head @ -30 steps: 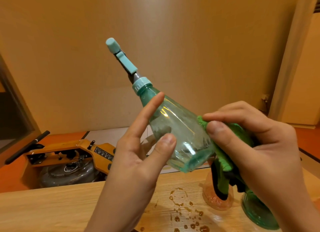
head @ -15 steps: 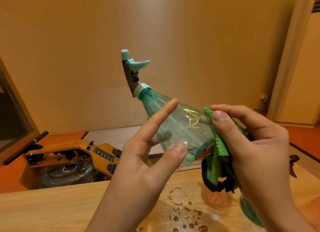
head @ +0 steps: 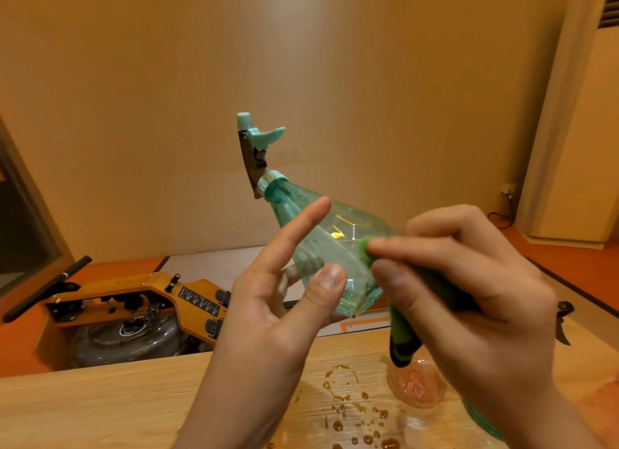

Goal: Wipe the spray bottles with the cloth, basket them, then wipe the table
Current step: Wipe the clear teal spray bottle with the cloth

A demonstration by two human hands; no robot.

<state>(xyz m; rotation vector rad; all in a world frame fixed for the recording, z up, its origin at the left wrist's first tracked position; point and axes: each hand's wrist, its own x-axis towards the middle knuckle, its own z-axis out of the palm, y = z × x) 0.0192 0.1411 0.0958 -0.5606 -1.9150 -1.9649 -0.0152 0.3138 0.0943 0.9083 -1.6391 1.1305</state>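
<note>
The wooden table [head: 100, 401] lay nearest us, wet with drops [head: 348, 411]. Above it our left hand [head: 278, 314] pinched the spray bottle [head: 335, 247] between thumb and back fingers, forefinger straight, nozzle tilted up and left. Our right hand [head: 469, 298] gripped the green cloth [head: 402, 334] against the bottle's side. Beyond stood a yellow machine [head: 134, 311].

Clear teal-tinted plastic spray bottle [head: 351, 237] w/ teal trigger head is up in the air, tilted, nozzle top-left, base lower-right, gripped by left hand [head: 268, 314]. Green cloth w/ black edge [head: 402, 334] is bunched in right hand [head: 469, 281], pressed on bottle's side nr base, tail hanging down. Clear pinkish plastic bottle [head: 417, 386] and 2nd teal bottle [head: 477, 418] sit on light wood table [head: 100, 405], partly hidden. Wet drops [head: 341, 391] on tabletop just beside them.
</note>
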